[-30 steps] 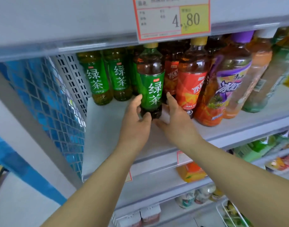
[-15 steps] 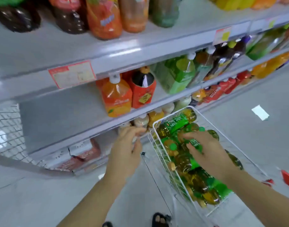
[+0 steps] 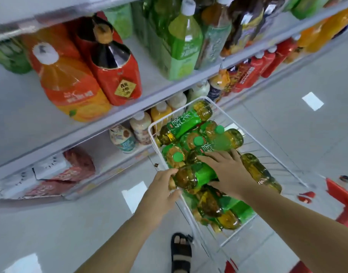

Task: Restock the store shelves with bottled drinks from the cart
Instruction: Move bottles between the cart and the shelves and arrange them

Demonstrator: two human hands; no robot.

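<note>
Several tiers of grey store shelving (image 3: pixel 129 113) are seen from above, stocked with large drinks. An orange juice bottle (image 3: pixel 70 89) is stood just beside a dark bottle with a red label (image 3: pixel 116 75), and a tall green bottle (image 3: pixel 183 46) is placed further right. Close against the shelving, a white wire cart basket (image 3: pixel 267 154) is parked on the pale floor (image 3: pixel 277 119). It is filled with a heap of green tea bottles (image 3: pixel 224 140) laid on their sides. One green tea bottle (image 3: pixel 194 177) is held crosswise at the near left rim of the basket, above the rest and not yet brought to a shelf. Its cap end is gripped by the left hand (image 3: pixel 161 192), with fingers and thumb curled round it. Its green-labelled body is clasped by the right hand (image 3: pixel 228 172), with the thumb tucked beneath and the fingers laid over the top. A foot in a black sandal (image 3: pixel 180 251) is seen on the floor below the arms.
</note>
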